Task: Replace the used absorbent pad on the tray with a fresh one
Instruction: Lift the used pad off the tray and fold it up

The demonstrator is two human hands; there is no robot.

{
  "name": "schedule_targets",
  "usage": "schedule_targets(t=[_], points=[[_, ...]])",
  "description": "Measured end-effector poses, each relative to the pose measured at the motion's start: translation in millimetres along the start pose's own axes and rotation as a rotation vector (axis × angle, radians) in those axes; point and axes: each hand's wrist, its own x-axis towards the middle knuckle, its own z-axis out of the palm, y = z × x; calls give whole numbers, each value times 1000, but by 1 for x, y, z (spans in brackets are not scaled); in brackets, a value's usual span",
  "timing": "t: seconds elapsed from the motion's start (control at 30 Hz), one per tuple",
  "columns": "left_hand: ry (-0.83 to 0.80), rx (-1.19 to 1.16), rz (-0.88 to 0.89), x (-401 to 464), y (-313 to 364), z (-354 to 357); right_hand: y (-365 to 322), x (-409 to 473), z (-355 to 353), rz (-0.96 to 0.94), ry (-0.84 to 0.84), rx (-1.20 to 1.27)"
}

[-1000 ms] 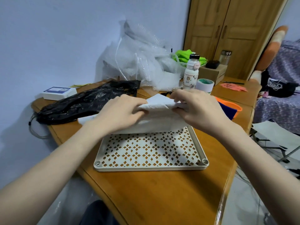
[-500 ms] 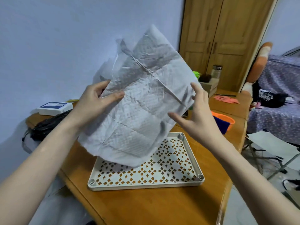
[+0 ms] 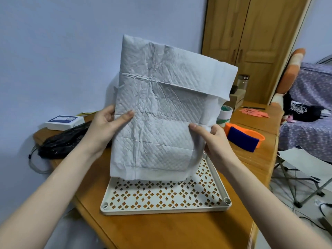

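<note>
Straightened upright now, quilted pad point(image 3: 161, 112) pinched by both hands above lattice tray point(image 3: 167, 210).

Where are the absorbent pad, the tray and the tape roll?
absorbent pad point(image 3: 161, 112): head view, quilted middle.
tray point(image 3: 161, 212): head view, near rim.
tape roll point(image 3: 225, 114): head view, white side wall.

1. There is one view only, a wide-angle camera on the person's head.
2. It looks forward and down over the wooden table point(image 3: 161, 229), with the perforated tray point(image 3: 161, 210) near and central.
3. Both forearms enter from the bottom corners.
4. At the far end it reaches the wall and the wooden wardrobe point(image 3: 251, 33).
</note>
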Motion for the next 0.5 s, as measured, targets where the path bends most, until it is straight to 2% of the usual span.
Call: schedule_targets(t=[0.2, 0.37, 0.5], points=[[-118, 53, -114, 0, -8, -13, -7, 4, -8, -57, -18, -2], [-97, 57, -159, 1, -14, -16, -6, 8, -16, -52, -48, 27], [-181, -49, -241, -2, -17, -19, -7, 8, -22, -65, -111, 1]])
